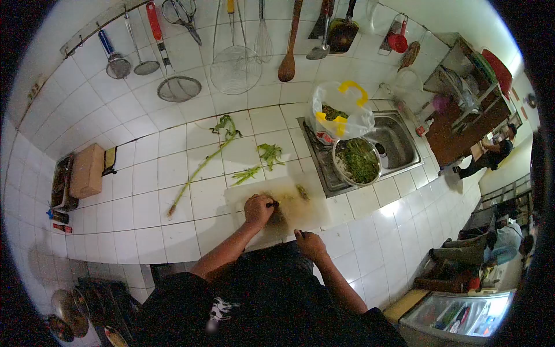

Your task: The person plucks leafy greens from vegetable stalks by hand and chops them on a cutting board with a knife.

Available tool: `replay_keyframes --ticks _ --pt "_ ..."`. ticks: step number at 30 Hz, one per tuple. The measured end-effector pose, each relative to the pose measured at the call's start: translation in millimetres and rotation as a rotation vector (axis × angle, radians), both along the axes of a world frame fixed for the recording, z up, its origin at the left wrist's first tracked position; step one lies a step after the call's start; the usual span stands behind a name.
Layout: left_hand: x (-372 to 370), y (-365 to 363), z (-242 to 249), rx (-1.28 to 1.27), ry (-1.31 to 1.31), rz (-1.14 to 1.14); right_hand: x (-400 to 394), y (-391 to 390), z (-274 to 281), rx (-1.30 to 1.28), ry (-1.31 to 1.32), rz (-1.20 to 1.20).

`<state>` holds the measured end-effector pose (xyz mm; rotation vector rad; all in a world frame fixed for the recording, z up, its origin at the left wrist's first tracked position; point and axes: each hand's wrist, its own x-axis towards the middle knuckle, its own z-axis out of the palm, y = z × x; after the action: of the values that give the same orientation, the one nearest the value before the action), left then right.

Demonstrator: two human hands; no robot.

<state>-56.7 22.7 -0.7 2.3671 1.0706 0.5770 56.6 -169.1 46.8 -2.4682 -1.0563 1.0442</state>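
My left hand (258,210) is closed over the pale cutting board (315,214), its fingertips around a small dark thing I cannot make out. Near the board's front edge, my right hand (311,245) grips the dark handle of a knife (298,233); the blade is blurred and hard to see. A small green scrap (302,192) lies on the board's far right part. Beyond the board are cut green stems (247,174) and a leafy piece (270,155). One long leafy stalk (202,165) lies on the tiles to the left.
A bowl of chopped greens (358,162) and a plastic bag (342,110) stand by the steel sink (399,141). At the left are a brown box (88,170) and a dark tray (62,182). Strainers (179,88) and spoons hang above. Another person (494,151) is far right.
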Motion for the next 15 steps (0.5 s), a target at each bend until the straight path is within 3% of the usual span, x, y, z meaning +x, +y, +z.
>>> replay_keyframes --ticks 7,12,15 --pt "-1.7 -0.5 4.8 -0.018 0.051 -0.035 -1.9 9.7 -8.5 0.036 -0.057 -0.064" --pt "-3.1 2.0 7.3 0.033 -0.002 -0.052 -0.2 3.4 16.0 0.104 0.016 0.038" --pt "-3.5 0.4 3.8 0.029 0.029 -0.043 -5.8 -3.9 4.0 0.092 0.000 0.052"
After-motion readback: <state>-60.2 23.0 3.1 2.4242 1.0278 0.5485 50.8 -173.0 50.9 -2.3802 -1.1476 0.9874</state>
